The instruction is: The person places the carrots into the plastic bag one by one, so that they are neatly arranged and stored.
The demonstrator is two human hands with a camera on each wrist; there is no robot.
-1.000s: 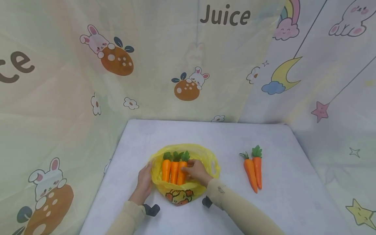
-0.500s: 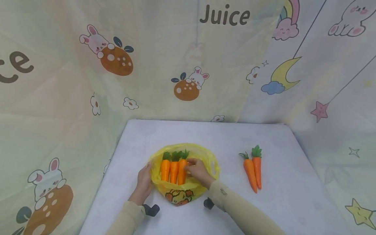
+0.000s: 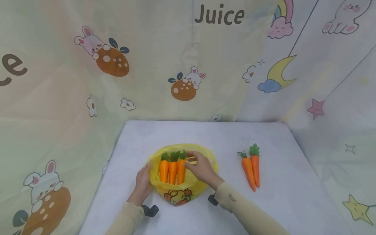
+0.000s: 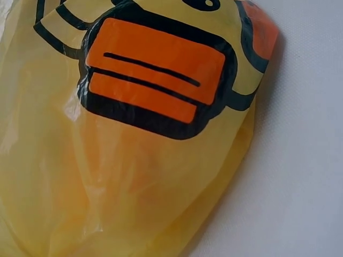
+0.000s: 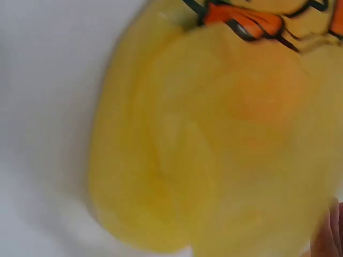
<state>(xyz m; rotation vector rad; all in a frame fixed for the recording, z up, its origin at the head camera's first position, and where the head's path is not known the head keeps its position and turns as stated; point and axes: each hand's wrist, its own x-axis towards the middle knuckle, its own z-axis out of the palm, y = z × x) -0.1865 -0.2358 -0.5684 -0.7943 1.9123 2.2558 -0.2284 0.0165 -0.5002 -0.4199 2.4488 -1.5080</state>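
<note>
A yellow plastic bag (image 3: 195,193) with a cartoon duck print lies mouth-up on the table. Three orange carrots (image 3: 172,170) with green tops stand side by side inside it, their lower ends hidden by the front of the bag. My left hand (image 3: 142,183) grips the bag's left edge. Over the right part of the mouth is my right hand (image 3: 202,167), fingers apart and holding nothing, fingertips close beside the rightmost carrot (image 3: 181,171). Both wrist views are mostly filled by the bag (image 4: 139,176), and a few right fingers (image 5: 327,235) show at the corner of the right one.
Two more carrots (image 3: 252,169) lie together on the white table (image 3: 223,137), right of the bag. Black wrist mounts (image 3: 150,211) show below the hands. A printed cloth (image 3: 147,81) with rabbits and stars hangs behind and at both sides.
My right hand has let go of the rightmost carrot and drawn back a little to the right, its fingers opening. The left hand stays at the bag's edge. The head view has shifted slightly.
</note>
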